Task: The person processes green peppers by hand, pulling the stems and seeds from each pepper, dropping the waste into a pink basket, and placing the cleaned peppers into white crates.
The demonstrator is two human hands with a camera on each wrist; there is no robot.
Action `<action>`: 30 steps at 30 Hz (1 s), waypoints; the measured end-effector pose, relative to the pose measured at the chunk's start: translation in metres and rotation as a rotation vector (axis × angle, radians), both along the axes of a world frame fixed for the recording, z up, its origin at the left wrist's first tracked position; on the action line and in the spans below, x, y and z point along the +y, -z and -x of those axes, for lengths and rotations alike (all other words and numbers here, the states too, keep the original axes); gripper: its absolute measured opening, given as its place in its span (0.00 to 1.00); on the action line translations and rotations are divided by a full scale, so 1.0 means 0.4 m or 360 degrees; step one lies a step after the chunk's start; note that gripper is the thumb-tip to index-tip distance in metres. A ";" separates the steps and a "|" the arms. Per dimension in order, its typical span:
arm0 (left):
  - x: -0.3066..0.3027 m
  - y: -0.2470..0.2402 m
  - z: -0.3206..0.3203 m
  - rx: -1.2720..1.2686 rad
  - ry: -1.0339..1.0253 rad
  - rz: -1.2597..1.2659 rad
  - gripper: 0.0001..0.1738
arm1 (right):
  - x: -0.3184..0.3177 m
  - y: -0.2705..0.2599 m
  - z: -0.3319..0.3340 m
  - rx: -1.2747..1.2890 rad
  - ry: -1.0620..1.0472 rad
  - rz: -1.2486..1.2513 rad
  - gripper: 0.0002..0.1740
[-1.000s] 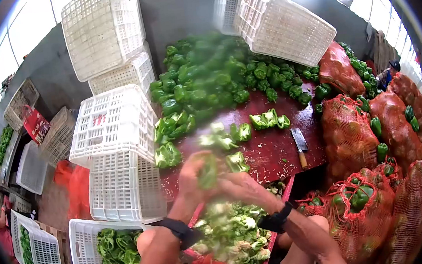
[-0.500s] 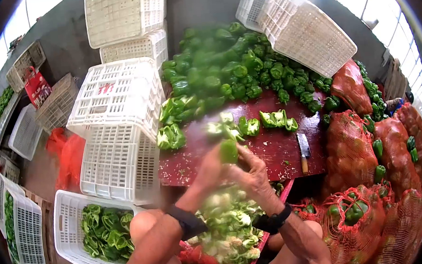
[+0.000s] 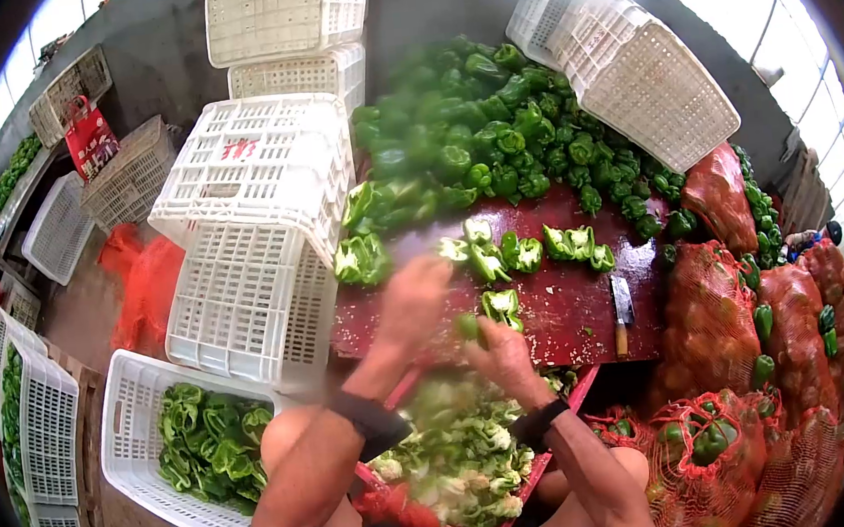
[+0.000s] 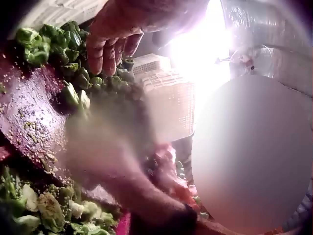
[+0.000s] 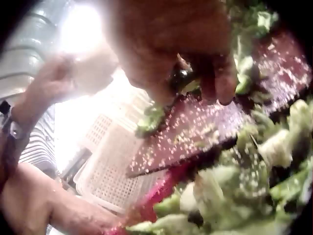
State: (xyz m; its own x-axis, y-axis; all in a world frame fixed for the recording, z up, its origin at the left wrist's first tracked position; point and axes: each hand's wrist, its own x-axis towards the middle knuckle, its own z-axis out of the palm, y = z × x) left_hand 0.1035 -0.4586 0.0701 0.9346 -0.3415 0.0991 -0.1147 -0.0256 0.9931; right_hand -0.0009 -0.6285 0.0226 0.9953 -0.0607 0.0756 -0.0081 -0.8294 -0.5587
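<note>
My left hand (image 3: 413, 299) reaches over the red table (image 3: 579, 335), its fingers extended and holding nothing in the left wrist view. Close beyond it are cut pepper pieces (image 3: 489, 261) and a halved pepper (image 3: 360, 261). My right hand (image 3: 506, 359) holds a green pepper piece (image 3: 469, 327) over the table's near edge, with fingers curled around it in the right wrist view. Another pepper half (image 3: 502, 309), cut side up, lies just beyond that hand. Below both hands, a pink bin (image 3: 583, 387) holds pale pepper cores and scraps (image 3: 468, 450).
A knife (image 3: 623, 306) lies on the table's right side. Whole green peppers (image 3: 501, 136) are heaped at the back. White crates (image 3: 253, 168) are stacked left, above a crate of cut peppers (image 3: 212, 447). Red mesh sacks (image 3: 703, 319) stand right.
My hands, together around a pepper half a second ago, have come apart. The left moved forward and left over the table; the right keeps a green piece near the edge. The view shifted slightly.
</note>
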 end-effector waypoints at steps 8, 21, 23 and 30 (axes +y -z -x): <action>-0.009 -0.031 0.007 0.0195 0.0082 -0.0017 0.20 | -0.022 0.051 0.034 0.0127 -0.0007 0.0257 0.17; -0.027 -0.017 0.025 0.0640 0.0389 0.0223 0.27 | -0.004 -0.157 0.022 0.0363 -0.0051 -0.2472 0.18; -0.041 -0.023 0.047 0.0873 0.0476 0.0399 0.26 | -0.022 -0.112 0.020 0.0427 -0.0171 -0.2490 0.20; -0.047 -0.016 0.052 0.0987 0.0256 0.0740 0.13 | 0.024 -0.062 -0.025 0.0429 0.0121 -0.2279 0.18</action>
State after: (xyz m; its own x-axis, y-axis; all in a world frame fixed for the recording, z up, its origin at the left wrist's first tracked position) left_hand 0.0829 -0.4775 0.0764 0.8088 -0.5286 -0.2577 0.4960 0.3778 0.7818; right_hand 0.0091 -0.6187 0.0476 0.9603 0.0257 -0.2777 -0.2613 0.4310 -0.8637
